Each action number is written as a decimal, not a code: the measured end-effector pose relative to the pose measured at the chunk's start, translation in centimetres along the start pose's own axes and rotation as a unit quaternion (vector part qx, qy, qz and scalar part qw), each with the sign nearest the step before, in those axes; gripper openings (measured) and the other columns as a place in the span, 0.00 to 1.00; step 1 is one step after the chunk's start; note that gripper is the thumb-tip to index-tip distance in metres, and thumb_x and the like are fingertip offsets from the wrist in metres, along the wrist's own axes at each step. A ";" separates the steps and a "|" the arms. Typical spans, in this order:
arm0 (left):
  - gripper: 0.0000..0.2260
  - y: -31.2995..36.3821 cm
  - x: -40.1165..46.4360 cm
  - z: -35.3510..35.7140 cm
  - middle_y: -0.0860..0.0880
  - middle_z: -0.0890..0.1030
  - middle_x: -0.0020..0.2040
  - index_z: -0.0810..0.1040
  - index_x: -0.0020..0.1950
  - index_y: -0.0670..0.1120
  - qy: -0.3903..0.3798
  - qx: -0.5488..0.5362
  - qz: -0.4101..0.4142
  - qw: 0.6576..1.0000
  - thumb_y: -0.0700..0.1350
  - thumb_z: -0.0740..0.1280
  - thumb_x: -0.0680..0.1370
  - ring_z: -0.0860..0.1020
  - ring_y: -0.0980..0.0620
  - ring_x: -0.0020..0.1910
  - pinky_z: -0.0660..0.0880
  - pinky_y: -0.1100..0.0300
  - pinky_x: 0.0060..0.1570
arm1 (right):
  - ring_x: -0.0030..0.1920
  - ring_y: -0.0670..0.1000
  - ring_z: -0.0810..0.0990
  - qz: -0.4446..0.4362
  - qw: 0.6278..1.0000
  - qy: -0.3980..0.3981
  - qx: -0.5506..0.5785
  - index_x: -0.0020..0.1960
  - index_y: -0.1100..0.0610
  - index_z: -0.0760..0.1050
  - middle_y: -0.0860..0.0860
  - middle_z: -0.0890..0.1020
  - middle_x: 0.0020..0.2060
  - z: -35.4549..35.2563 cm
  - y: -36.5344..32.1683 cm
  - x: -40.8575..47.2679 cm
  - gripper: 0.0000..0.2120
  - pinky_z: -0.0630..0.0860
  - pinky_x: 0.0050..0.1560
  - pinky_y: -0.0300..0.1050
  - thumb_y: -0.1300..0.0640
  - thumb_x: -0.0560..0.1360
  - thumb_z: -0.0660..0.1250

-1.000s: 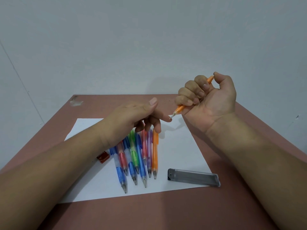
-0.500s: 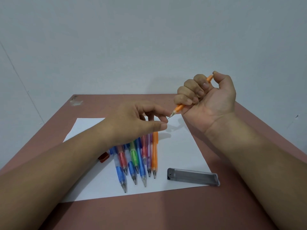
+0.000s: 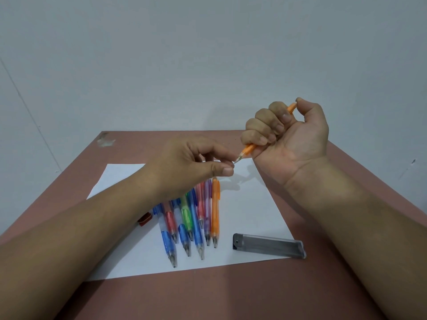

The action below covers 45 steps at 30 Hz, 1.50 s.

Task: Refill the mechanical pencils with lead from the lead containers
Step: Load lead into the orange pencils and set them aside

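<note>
Gripping a slim orange plastic mechanical pencil (image 3: 249, 148) in a full fist, the right hand (image 3: 288, 137) holds it raised above the far right of the reddish-brown worktop (image 3: 231, 294), tip slanting down to the left and thumb resting at the push-button end. The left hand (image 3: 196, 162) meets that tip with thumb and forefinger pinched together just below it; whether a lead sits between them is too fine to tell. Judging by the pose, the step in hand is feeding lead at the pencil's tip, or pressing a protruding lead back in.

On the sheet of white paper (image 3: 254, 215) below lies a row of translucent coloured mechanical pencils (image 3: 196, 222), blue, red, green, purple and orange, tips pointing near, touching side by side. A long grey translucent lead container (image 3: 269, 245) lies at the paper's near right edge, well apart from both hands. A small red object (image 3: 145, 220) peeks out beside the left forearm.

The next move likely calls for steady, straight alignment, since thin lead snaps under sideways force, then setting this pencil down and taking another from the row.
</note>
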<state>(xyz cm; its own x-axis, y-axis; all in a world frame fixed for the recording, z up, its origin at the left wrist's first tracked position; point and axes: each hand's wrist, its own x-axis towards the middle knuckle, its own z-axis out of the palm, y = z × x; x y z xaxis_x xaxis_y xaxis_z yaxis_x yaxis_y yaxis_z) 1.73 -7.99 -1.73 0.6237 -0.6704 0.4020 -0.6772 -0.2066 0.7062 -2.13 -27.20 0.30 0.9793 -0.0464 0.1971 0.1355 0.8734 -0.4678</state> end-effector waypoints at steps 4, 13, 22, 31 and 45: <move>0.08 -0.1 0.0 0.0 0.59 0.85 0.45 0.83 0.47 0.63 0.004 -0.011 0.007 1.000 0.59 0.70 0.69 0.82 0.53 0.45 0.80 0.62 0.44 | 0.26 0.50 0.56 0.001 1.000 -0.002 0.004 0.33 0.54 0.58 0.49 0.58 0.28 0.1 0.1 -0.1 0.19 0.58 0.29 0.42 0.45 0.78 0.53; 0.05 0.1 -0.2 0.0 0.59 0.85 0.43 0.82 0.45 0.63 0.009 -0.011 0.020 1.000 0.57 0.71 0.70 0.82 0.52 0.43 0.80 0.60 0.43 | 0.26 0.49 0.56 0.005 1.000 -0.006 0.001 0.32 0.54 0.59 0.49 0.58 0.27 0.2 0.2 -0.2 0.20 0.58 0.29 0.42 0.44 0.78 0.53; 0.07 0.0 -0.1 0.0 0.58 0.85 0.43 0.83 0.46 0.61 0.022 -0.009 0.003 1.000 0.59 0.71 0.69 0.82 0.51 0.44 0.82 0.50 0.46 | 0.27 0.49 0.56 0.001 1.000 -0.001 -0.003 0.33 0.54 0.58 0.48 0.57 0.27 0.5 0.6 -0.4 0.21 0.59 0.29 0.41 0.42 0.77 0.55; 0.03 -0.8 0.0 -0.3 0.56 0.85 0.43 0.85 0.46 0.58 0.064 -0.014 -0.061 0.996 0.53 0.73 0.75 0.81 0.54 0.45 0.81 0.54 0.46 | 0.36 0.54 0.76 -0.030 0.995 0.014 -0.092 0.38 0.57 0.69 0.55 0.74 0.34 0.2 0.8 0.4 0.27 0.78 0.46 0.49 0.36 0.82 0.54; 0.03 -3.9 0.5 -3.5 0.55 0.86 0.43 0.85 0.48 0.54 0.242 -0.040 -0.140 0.959 0.50 0.71 0.78 0.83 0.57 0.46 0.81 0.52 0.50 | 0.39 0.52 0.82 -0.044 0.884 0.066 -0.462 0.52 0.65 0.83 0.59 0.83 0.40 -1.4 0.1 1.0 0.06 0.81 0.42 0.43 0.64 0.76 0.73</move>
<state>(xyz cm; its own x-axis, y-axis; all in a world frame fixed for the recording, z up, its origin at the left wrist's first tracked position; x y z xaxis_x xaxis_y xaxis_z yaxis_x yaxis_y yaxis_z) 6.01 -4.98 -2.20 0.8985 -0.1826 0.3991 -0.4357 -0.2619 0.8611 -0.95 -27.86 -0.71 0.9595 -0.2039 0.1944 0.2177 0.0989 -0.9710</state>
